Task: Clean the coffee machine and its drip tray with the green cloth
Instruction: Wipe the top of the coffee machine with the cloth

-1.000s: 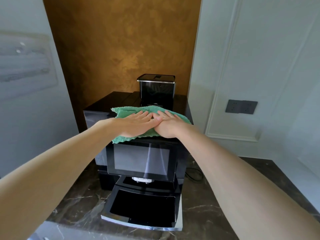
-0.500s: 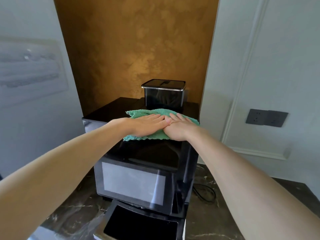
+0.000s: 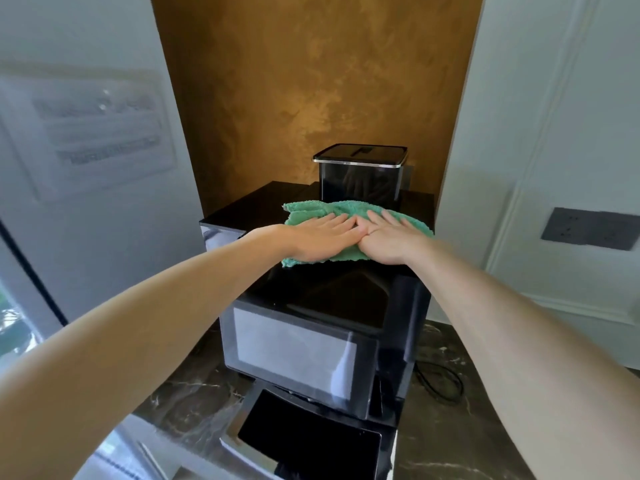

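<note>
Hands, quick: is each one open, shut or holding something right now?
Left hand: open, fingers straight, pressing the green cloth onto the coffee machine top.
Right hand: open, fingers straight, pressing the same cloth.

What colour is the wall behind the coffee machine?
A mottled golden-brown wall panel, shown in the head view.

Slid rearward across coffee machine (image 3: 322, 299) top, green cloth (image 3: 349, 208) pressed flat under left hand (image 3: 320, 239) and right hand (image 3: 393, 241); now close to lidded container (image 3: 360, 180) ahead of fingertips.
</note>
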`<state>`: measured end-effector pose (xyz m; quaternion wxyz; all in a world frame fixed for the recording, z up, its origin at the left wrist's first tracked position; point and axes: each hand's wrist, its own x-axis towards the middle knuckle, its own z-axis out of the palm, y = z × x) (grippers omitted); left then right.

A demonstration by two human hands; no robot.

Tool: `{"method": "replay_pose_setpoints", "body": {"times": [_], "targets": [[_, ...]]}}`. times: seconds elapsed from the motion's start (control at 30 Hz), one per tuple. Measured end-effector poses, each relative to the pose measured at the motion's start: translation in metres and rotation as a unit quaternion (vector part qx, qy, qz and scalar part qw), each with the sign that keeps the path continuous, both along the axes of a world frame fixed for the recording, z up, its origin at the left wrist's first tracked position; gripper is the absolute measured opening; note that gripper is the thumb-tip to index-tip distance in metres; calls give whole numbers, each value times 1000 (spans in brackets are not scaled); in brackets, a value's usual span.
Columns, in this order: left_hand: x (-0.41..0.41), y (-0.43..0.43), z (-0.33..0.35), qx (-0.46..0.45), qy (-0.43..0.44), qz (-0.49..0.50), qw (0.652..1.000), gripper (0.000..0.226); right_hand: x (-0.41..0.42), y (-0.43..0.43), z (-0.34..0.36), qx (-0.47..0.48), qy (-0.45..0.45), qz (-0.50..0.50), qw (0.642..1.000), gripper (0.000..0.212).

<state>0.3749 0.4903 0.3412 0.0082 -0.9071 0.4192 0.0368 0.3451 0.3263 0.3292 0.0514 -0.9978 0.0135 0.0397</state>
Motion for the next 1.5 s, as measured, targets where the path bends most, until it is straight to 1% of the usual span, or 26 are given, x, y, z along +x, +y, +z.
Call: {"method": "replay_pose_setpoints", "body": {"times": [0.07, 0.17, 0.23, 0.3, 0.37, 0.53, 0.67, 0.73, 0.8, 0.9, 0.93, 1.0, 1.07, 1.17, 1.23, 1.27, 1.33, 1.37, 1.4, 1.47, 1.5], "targets": [[1, 10, -2, -9, 30, 2, 1000, 60, -7, 2, 1, 0, 12, 5, 1000, 63], [-12, 23, -4, 19, 28, -38, 999, 64, -21, 6, 0, -4, 12, 18, 1000, 62], [-28, 34, 1, 1, 63, -15, 998, 81, -30, 10, 0, -8, 11, 21, 1000, 63], [-41, 43, 4, -21, 100, -3, 995, 80, -37, 18, -1, -14, 13, 13, 1000, 64], [-48, 53, 4, -15, 90, -14, 996, 82, -46, 32, -2, -24, 11, -5, 1000, 66], [-56, 80, 0, 3, 66, -43, 997, 95, -76, 66, -2, -10, 2, -56, 998, 69], [-73, 108, -6, -28, 30, -96, 994, 98, -103, 96, -7, -32, -4, -82, 996, 66], [-81, 123, -10, -31, 0, -114, 993, 106, -118, 111, -7, -40, -8, -83, 996, 63], [-87, 136, -13, -40, -18, -129, 991, 112, -131, 126, -7, -28, -41, -96, 994, 64], [-92, 154, -16, -73, -12, -153, 985, 112, -150, 146, -16, -40, -125, -89, 987, 66], [-93, 160, -18, -81, -9, -157, 984, 114, -153, 150, -21, -49, -157, -82, 983, 65], [-92, 173, -22, -97, 2, -166, 981, 123, -157, 155, -33, -62, -215, -68, 972, 61], [-91, 186, -25, -113, 2, -174, 978, 128, -156, 160, -46, -60, -271, -61, 959, 55], [-93, 199, -26, -137, 13, -162, 977, 121, -151, 168, -60, -33, -350, -51, 935, 49], [-92, 205, -24, -179, 51, -153, 970, 105, -148, 175, -65, -10, -393, -49, 918, 51], [-89, 209, -23, -213, 71, -153, 962, 92, -148, 180, -67, -3, -415, -45, 909, 50], [-82, 215, -22, -305, 108, -160, 933, 59, -149, 192, -69, 21, -448, -35, 893, 41], [-77, 219, -24, -361, 126, -159, 910, 43, -151, 200, -68, 47, -446, -34, 893, 38], [-71, 223, -28, -417, 144, -144, 886, 33, -153, 210, -65, 84, -432, -37, 897, 35], [-62, 233, -41, -506, 162, -71, 844, 27, -152, 229, -55, 181, -375, -32, 909, 26], [-60, 237, -48, -530, 175, -33, 829, 28, -149, 237, -48, 218, -356, -25, 908, 25]]}}
